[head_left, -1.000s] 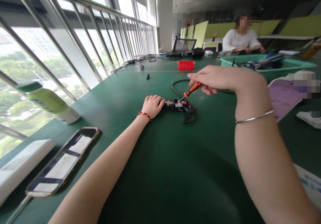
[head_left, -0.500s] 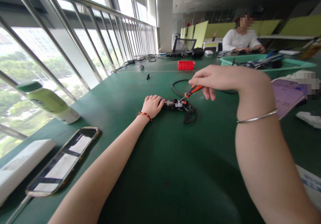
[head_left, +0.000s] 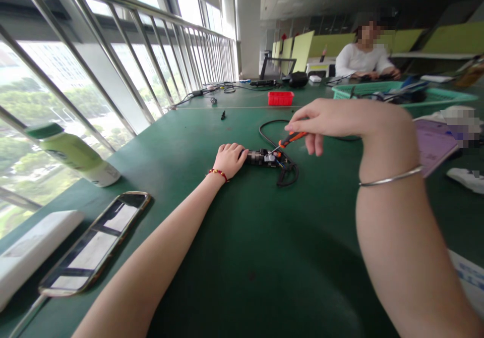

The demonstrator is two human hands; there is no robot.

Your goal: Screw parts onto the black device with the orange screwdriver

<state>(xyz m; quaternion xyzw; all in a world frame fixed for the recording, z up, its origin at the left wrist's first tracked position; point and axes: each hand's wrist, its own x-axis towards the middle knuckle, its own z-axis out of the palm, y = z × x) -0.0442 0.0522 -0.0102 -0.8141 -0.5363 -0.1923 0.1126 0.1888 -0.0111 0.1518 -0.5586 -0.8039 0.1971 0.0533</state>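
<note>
On the green table lies a black cylindrical corded device, its right end open with small coloured wires showing. My left hand is closed over its left end and presses it to the tabletop. My right hand pinches the black-and-orange handle of a screwdriver from above, wrist bent. The tool slants down to the left, and its tip meets the grey part at the open end. A black cable loops beside that end.
A small red bin and a green basket of tools stand farther back. At left are a bottle, a phone and a white box. A small black piece lies beyond my left hand. A person sits opposite.
My right hand and forearm have shifted very slightly to the right, with the screwdriver tip still at the same part. My left hand and the device have not moved.
</note>
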